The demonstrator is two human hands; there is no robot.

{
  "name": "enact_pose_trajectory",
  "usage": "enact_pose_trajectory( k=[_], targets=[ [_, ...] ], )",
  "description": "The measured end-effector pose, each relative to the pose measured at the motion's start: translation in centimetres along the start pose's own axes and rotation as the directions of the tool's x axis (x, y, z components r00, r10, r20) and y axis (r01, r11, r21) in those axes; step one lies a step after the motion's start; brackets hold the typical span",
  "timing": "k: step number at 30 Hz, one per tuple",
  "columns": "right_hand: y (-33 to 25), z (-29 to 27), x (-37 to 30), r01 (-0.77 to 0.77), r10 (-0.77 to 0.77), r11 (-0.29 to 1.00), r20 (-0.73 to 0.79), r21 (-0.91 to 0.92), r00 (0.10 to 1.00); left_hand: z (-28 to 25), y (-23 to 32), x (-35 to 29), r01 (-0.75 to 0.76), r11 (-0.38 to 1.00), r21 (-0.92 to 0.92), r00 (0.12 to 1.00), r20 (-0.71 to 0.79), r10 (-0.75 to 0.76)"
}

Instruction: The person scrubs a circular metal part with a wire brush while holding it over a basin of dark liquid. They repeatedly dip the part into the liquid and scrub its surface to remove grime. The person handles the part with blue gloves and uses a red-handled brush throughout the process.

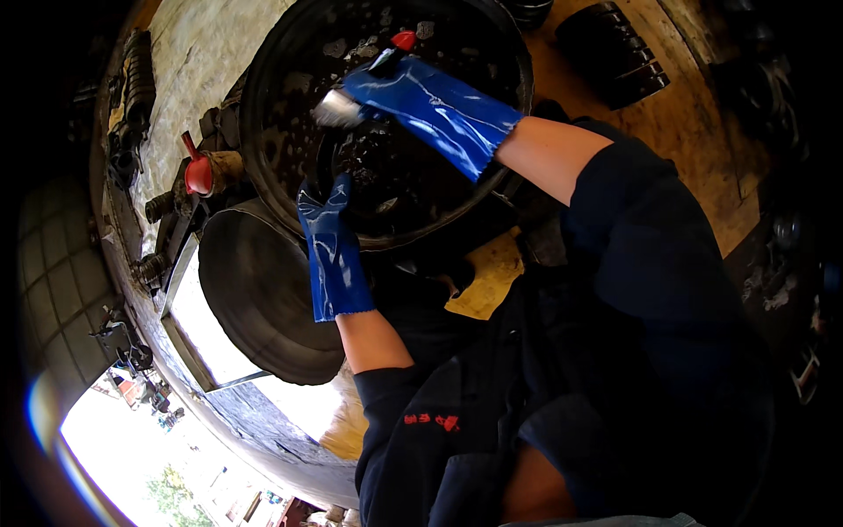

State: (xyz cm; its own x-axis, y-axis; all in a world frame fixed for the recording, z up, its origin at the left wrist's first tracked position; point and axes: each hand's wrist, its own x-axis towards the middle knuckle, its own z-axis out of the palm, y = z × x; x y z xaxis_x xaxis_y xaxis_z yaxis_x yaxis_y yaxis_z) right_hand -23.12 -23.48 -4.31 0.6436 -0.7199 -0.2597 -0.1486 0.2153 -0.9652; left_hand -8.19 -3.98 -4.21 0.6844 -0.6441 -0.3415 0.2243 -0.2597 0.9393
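The right hand (376, 84) clamps the brush (337, 111) above the tub (253, 132); the left hand (327, 215) is apart, inside the near rim, its grip unclear. Short, low strokes should limit splashing.

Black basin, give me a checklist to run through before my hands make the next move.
1. Gloves on: ok. Blue gloves cover the right hand and the left hand.
2. Brush in hand: ok. The right hand grips it over the basin.
3. Bristles touching anything: cannot tell; they are blurred.
4. Left hand's hold: cannot tell. Its fingertips are over the basin, but their grip is unclear against the dark contents.
5. Sleeves clear of the basin: ok. Both end short of the gloves, outside the rim.
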Motion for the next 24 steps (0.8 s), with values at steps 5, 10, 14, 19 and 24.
enact_pose_trajectory(
  k=[5, 10, 14, 19, 24],
  targets=[
    [0.8, 2.3, 2.8, 0.293, -0.204, 0.926, 0.337, -0.239, 0.919, 0.8, -1.2, 1.3, -0.063, 0.997, -0.041, 0.991, 0.111, 0.067],
    [1.1, 0.7, 0.9, -0.151, 0.154, 0.963, 0.006, 0.225, 0.988, -0.8, -0.7, 0.4, -0.083, 0.995, 0.048, 0.996, 0.032, 0.082],
    [4.9, -0.8, 0.5, -0.252, 0.275, 0.951, -0.119, 0.178, 0.954, 0.0, -0.4, -0.1, -0.032, 0.998, 0.053, 0.999, 0.033, 0.030],
    [2.2, 0.9, -1.5, -0.060, 0.110, 0.785, 0.043, -0.617, 0.993, -0.2, 0.8, -1.1, -0.010, 0.994, 0.104, 0.999, -0.044, 0.015],
    [3.2, 3.0, -2.6, 0.703, -0.569, 0.004, 0.577, -0.711, 0.586, 0.2, -0.1, 0.0, -0.064, 0.998, 0.008, 0.998, 0.017, 0.064]
  ],
)
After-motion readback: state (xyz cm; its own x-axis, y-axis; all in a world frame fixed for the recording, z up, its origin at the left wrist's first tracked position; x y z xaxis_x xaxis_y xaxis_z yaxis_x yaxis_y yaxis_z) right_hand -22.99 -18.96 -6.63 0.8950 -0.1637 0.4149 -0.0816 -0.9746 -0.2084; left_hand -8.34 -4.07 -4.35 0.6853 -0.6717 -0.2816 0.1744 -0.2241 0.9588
